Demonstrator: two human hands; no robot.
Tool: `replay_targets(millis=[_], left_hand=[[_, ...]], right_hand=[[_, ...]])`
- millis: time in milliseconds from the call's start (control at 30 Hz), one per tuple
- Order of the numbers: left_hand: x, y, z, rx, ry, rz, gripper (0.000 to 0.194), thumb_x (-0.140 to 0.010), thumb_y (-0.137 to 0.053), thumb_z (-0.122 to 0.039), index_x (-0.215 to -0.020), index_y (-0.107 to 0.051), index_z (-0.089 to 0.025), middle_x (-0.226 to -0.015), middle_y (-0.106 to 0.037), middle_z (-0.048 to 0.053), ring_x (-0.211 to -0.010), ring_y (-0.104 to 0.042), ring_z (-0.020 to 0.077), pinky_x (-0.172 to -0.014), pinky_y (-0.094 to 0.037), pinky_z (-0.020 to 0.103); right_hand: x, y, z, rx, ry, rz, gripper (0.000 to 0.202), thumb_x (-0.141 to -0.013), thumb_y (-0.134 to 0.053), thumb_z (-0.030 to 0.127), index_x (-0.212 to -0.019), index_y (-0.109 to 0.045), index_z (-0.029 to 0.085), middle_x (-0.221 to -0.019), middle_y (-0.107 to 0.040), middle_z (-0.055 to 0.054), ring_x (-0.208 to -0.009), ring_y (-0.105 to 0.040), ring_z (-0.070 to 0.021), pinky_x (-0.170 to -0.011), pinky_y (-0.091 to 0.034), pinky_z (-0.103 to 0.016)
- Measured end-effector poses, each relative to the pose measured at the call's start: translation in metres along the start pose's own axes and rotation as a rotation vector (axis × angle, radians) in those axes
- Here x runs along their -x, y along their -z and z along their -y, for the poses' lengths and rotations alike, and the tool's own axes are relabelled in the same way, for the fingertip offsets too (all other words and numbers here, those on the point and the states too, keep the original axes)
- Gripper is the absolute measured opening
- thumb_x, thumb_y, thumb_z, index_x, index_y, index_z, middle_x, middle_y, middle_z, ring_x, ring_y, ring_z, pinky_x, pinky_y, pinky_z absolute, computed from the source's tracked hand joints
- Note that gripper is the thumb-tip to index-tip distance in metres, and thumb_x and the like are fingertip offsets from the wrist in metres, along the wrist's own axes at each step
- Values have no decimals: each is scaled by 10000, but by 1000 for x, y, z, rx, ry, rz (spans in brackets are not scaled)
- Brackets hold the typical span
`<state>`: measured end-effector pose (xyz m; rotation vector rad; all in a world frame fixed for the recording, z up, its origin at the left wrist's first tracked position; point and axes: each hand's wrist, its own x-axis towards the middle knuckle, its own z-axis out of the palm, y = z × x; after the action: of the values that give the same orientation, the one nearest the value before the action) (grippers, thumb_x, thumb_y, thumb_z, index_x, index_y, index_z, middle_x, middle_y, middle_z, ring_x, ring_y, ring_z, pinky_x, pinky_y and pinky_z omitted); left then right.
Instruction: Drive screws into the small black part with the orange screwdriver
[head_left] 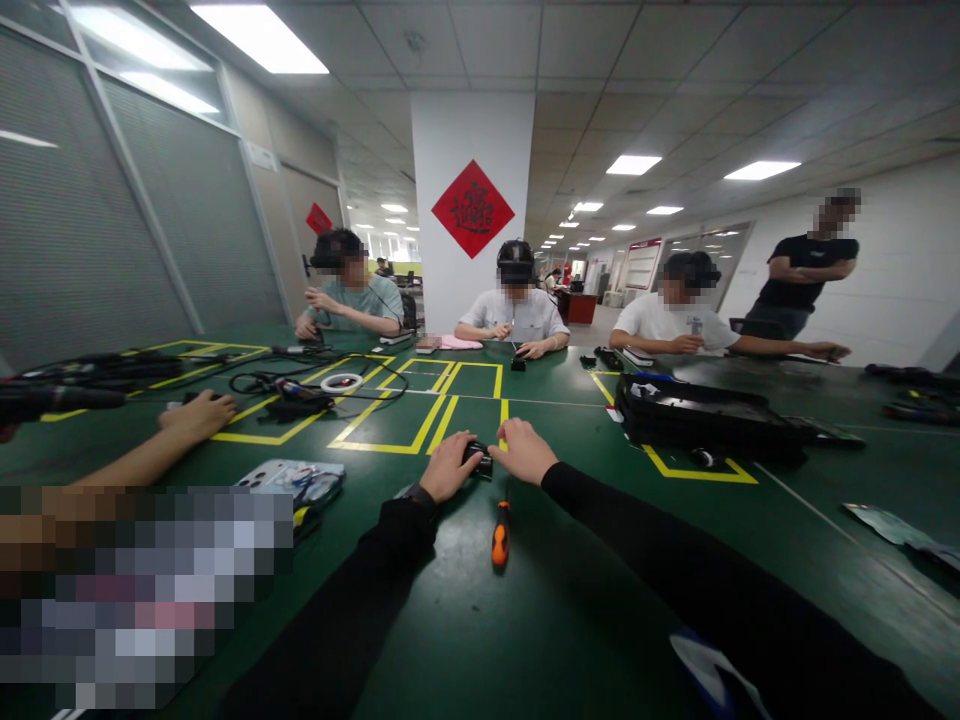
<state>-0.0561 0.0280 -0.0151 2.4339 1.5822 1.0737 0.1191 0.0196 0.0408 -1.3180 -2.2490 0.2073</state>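
A small black object [480, 462], its exact kind unclear, sits on the green table under the fingers of my left hand [448, 467], which is closed around it. Just to its right is my right hand [527, 453], with the thumb stretched towards the object and apart from the bent fingers. Nothing shows in that hand; whether its thumb touches the object I cannot tell. Between my forearms lies a screwdriver [500, 537] with an orange and black handle, its shaft pointing away from me.
Yellow tape [382, 447] marks rectangles on the table [465, 630]. A black open case [705, 415] stands at the right. Cables [270, 385] and a white ring [342, 383] lie left. A neighbour's hand [199, 415] rests near a patterned pouch [300, 480]. People sit opposite.
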Motion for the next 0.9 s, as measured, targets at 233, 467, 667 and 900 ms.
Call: replay_targets(millis=[233, 467, 667, 900], left_hand=[[1, -1, -1, -13, 7, -14, 397, -795, -383, -424, -1115, -466, -205, -1184, -479, 72, -1140, -397, 207, -967, -294, 398], [-2, -1, 2, 50, 79, -41, 361, -793, -398, -394, -1084, -492, -202, -1132, -513, 61, -1090, -436, 199, -943, -317, 393], [4, 9, -12, -1, 19, -97, 311, -752, -470, -410, -996, -537, -230, -1184, -453, 43, -1146, -348, 222, -962, -265, 422], [8, 19, -33, -48, -97, -36, 315, -632, -612, -415, -891, -580, -239, -1129, -458, 44, -1142, -318, 252, -962, -243, 424]], right_hand=[[84, -12, 30, 66, 8, 198, 385, -633, -505, 599, -681, -632, 239, -590, -595, -58, -720, -583, -242, -646, -402, -347], [81, 22, -18, -230, -412, 464, 316, -722, -439, 441, -561, -517, 180, -326, -465, 2, -344, -512, -141, -387, -398, -240], [100, 31, -57, -907, -544, 255, 233, -760, -349, 398, -726, -417, 178, -494, -529, 23, -306, -459, -88, -263, -294, -164], [112, 32, -56, -1085, -413, -26, 124, -729, -423, 303, -707, -399, 183, -486, -410, 80, -297, -296, -28, -268, -189, -138]])
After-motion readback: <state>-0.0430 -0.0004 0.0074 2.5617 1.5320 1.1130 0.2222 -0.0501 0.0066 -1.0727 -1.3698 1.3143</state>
